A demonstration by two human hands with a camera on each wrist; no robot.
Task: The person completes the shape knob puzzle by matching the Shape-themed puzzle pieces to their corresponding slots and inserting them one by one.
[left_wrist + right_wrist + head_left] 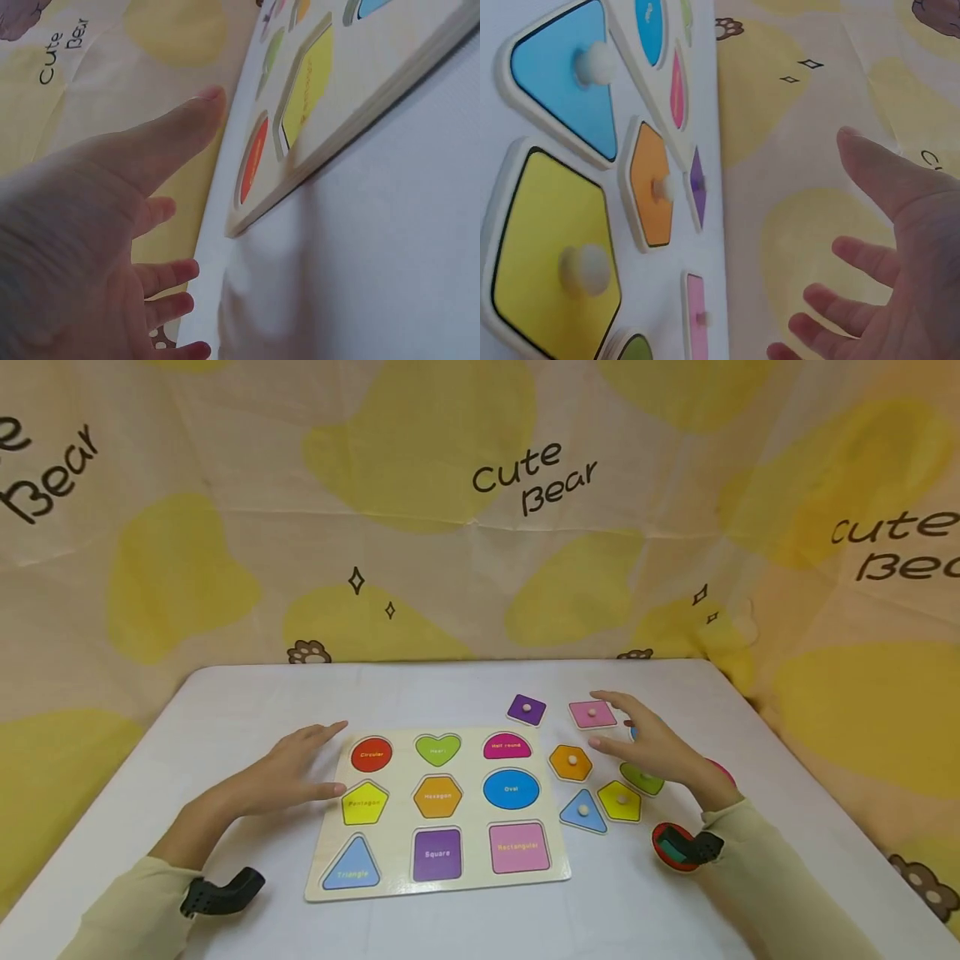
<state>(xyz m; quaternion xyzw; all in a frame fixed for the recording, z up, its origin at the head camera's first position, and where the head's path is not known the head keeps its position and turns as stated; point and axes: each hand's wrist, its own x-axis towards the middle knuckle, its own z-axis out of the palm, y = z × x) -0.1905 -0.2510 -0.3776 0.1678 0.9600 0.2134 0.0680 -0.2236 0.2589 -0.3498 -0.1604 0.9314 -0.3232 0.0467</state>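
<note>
A wooden shape-puzzle board point(401, 797) with labelled coloured recesses lies flat on the table. My left hand point(288, 768) hovers by its left edge, fingers spread and holding nothing; the left wrist view shows the thumb apart from the board. Over the knobbed pieces on the right, my right hand point(652, 743) is held with spread, empty fingers. Closest to its fingertips are a pink rectangle piece point(581, 714) and an orange hexagon piece point(561, 763). Below it lie a yellow pentagon piece point(540, 247), a blue triangle piece point(551, 82) and a partly covered green piece point(641, 779).
A purple square piece point(536, 706) lies beyond the board's far right corner. Under the right wrist strap is a red piece point(663, 856), partly hidden. The right hand and wrist mostly cover a blue piece and a magenta piece point(724, 768). A patterned cloth point(420, 460) hangs behind the white table point(262, 693).
</note>
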